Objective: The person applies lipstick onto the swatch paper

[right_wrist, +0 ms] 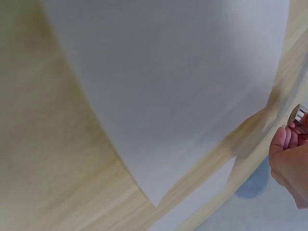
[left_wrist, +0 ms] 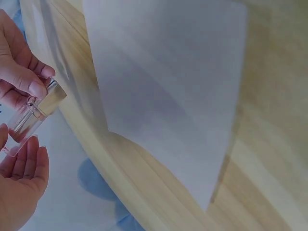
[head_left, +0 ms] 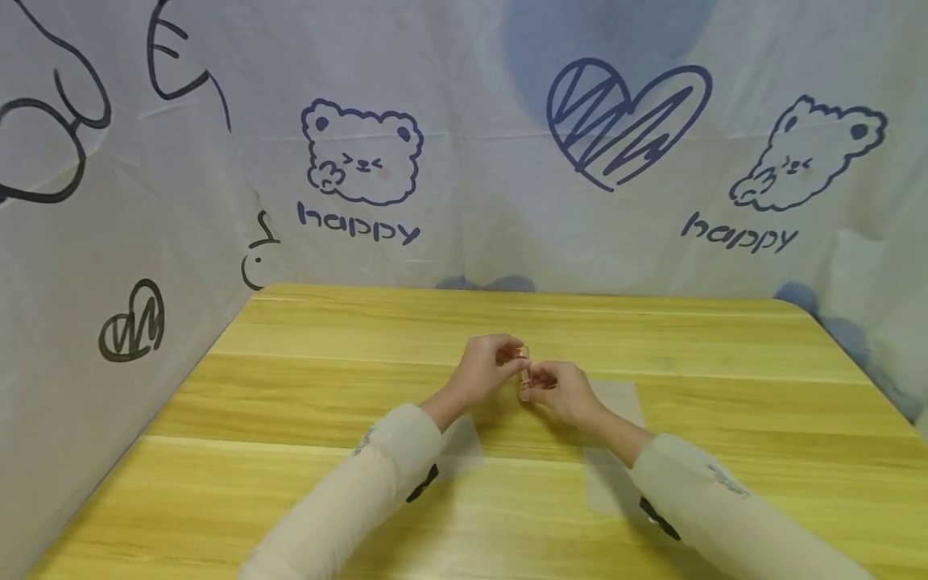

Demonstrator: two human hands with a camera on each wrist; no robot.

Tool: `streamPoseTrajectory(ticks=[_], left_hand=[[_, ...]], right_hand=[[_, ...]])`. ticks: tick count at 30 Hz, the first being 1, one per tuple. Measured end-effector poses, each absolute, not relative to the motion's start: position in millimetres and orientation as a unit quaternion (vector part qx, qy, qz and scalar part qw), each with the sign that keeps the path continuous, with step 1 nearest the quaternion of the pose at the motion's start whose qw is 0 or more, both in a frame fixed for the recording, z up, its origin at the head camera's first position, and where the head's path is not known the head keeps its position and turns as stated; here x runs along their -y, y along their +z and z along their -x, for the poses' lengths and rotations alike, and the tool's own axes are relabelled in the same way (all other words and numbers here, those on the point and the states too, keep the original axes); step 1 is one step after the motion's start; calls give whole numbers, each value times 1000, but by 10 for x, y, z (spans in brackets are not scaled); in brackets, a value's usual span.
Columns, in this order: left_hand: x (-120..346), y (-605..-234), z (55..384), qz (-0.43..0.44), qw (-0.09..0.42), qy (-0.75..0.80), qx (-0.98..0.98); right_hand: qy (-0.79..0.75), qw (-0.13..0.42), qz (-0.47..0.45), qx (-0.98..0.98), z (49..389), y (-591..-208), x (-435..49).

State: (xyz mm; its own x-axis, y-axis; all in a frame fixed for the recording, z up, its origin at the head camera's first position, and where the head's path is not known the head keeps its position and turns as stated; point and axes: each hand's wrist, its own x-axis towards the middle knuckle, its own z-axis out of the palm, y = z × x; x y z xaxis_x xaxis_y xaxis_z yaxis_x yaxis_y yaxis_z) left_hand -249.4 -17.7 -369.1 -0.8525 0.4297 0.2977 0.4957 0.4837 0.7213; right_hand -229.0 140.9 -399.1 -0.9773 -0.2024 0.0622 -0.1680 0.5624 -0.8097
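Observation:
Near the middle of the table, both hands hold a small clear pinkish tube with a shiny gold-coloured end (left_wrist: 24, 125). My left hand (head_left: 482, 370) holds the clear, far part of it between thumb and fingers. Lower and to its right, my right hand (head_left: 569, 395) pinches the tube by the gold-coloured end, thumb pressed against its side. At the right edge of the right wrist view the gold-coloured end (right_wrist: 294, 115) shows beside curled fingers (right_wrist: 286, 139). Fingers cover much of the tube, and its exact kind is unclear.
A white sheet (head_left: 460, 451) lies under my left forearm, another pale sheet (head_left: 609, 487) under the right one. Both rest on the wood-grained table (head_left: 348, 322). Behind it and at the left hang light cloth walls (head_left: 486, 209) with drawn hearts and bears.

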Motion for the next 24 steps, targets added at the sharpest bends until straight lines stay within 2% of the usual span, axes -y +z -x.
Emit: streamPoseTrajectory(ticks=[14, 24], left_hand=[[305, -3645, 2384, 234, 7, -489, 840], [426, -3651, 2235, 213, -33, -552, 806]], right_hand=[[-466, 17, 155, -871, 2086, -3929, -1437], [-464, 62, 185, -864, 1981, -3815, -1547]])
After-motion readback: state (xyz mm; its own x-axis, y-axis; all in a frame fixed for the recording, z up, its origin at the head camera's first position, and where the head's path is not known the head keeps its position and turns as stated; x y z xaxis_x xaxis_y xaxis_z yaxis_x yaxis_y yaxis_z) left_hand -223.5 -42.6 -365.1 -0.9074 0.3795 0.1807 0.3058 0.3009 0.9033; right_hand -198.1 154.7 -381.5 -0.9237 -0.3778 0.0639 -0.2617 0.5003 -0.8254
